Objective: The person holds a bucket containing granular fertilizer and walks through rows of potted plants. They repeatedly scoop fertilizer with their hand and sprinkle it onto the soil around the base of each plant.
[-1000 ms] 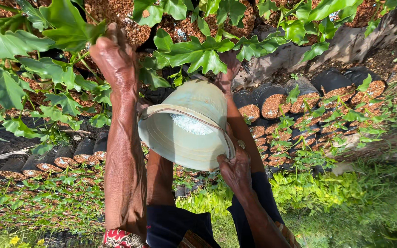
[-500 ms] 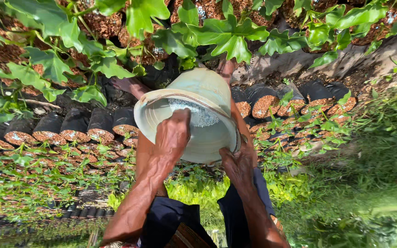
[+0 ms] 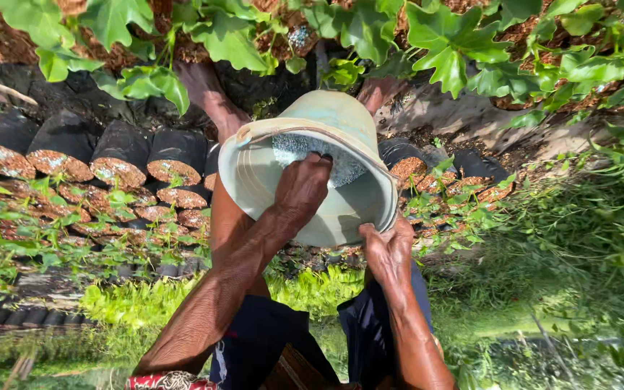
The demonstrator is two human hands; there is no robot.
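Observation:
A pale green bucket (image 3: 341, 119) is tilted toward me, with grey-white granules (image 3: 294, 148) piled inside it. My left hand (image 3: 301, 189) reaches into the bucket, its fingers curled into the granules. My right hand (image 3: 388, 249) grips the bucket's lower rim and holds it up. My bare legs and feet (image 3: 207, 90) show behind the bucket, and dark shorts (image 3: 269, 339) lie below my arms.
Rows of black seedling bags (image 3: 120, 155) filled with brown soil lie to the left, and more bags (image 3: 471, 184) to the right. Broad green leaves (image 3: 435, 50) hang across the top. Grass (image 3: 312, 289) covers the ground around my legs.
My left hand came down from the leaves, moved to the bucket's mouth and now sits deeper inside, in the granules. The bucket has tilted more toward me. My right hand kept its grip.

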